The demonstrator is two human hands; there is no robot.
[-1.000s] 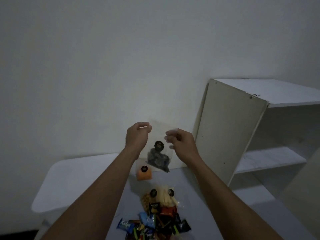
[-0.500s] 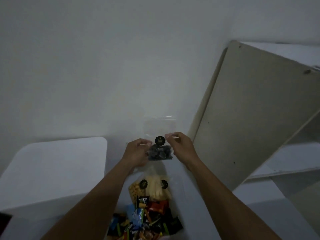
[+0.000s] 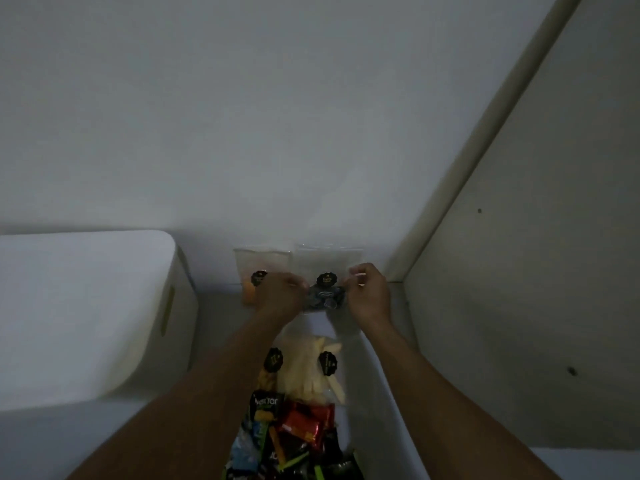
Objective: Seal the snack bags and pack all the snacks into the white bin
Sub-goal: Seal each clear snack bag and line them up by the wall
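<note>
The left hand (image 3: 282, 295) and right hand (image 3: 369, 293) each pinched a side of the clear bag of dark snacks (image 3: 325, 296), fingers curled on the plastic at about the level of its round black sticker. The bag was held between them low over the far end of the surface (image 3: 218, 327), close to the wall, with its empty upper part standing above the fingers.

Just behind the left hand, a second clear bag with orange snacks (image 3: 246, 293) stood against the wall, partly hidden by the knuckles. Nearer the person, between the forearms, lay a clear bag of pale sticks (image 3: 311, 370), and below it a heap of wrapped snacks (image 3: 294, 434) in red, blue, green and black.

The white bin (image 3: 86, 306) sat to the left of the snacks, apart from both hands. A tall beige cabinet panel (image 3: 519, 271) rose on the right.
</note>
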